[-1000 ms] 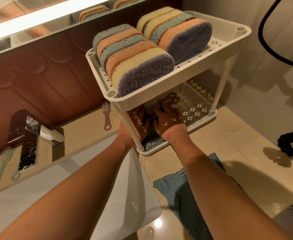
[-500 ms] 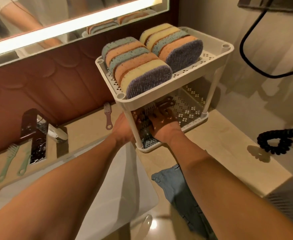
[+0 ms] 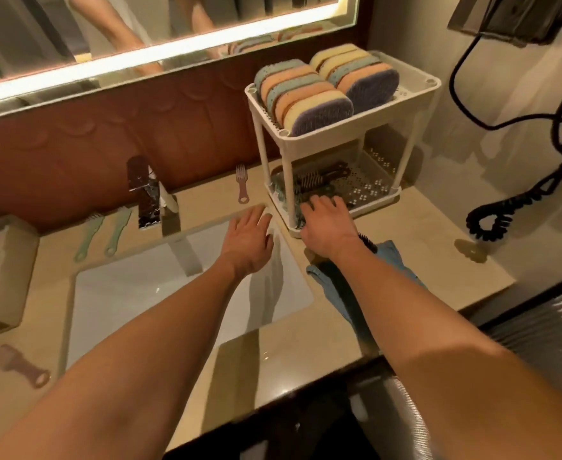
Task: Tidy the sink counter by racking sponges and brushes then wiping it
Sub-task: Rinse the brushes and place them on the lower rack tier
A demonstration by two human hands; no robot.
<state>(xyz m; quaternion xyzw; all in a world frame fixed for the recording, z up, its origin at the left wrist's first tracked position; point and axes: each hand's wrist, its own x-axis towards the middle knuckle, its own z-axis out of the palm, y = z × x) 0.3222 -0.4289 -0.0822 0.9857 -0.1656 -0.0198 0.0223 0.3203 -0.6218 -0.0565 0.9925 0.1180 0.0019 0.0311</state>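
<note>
Two empty hands, left hand (image 3: 249, 234) and right hand (image 3: 327, 224), fingers relaxed, loosely spread; brush-racking step; next likely: grasp small brown plastic brush (image 3: 241, 189).

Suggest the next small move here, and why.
Probably the left hand reaches for the pink brush behind the sink: that hand is open and empty, the brush lies loose on the counter closest to it, and the lower tier of the rack already holds brushes.

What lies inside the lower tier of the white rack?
Brown brushes lie on the lower tier; the right hand hides its front part, so anything there is unseen.
</note>
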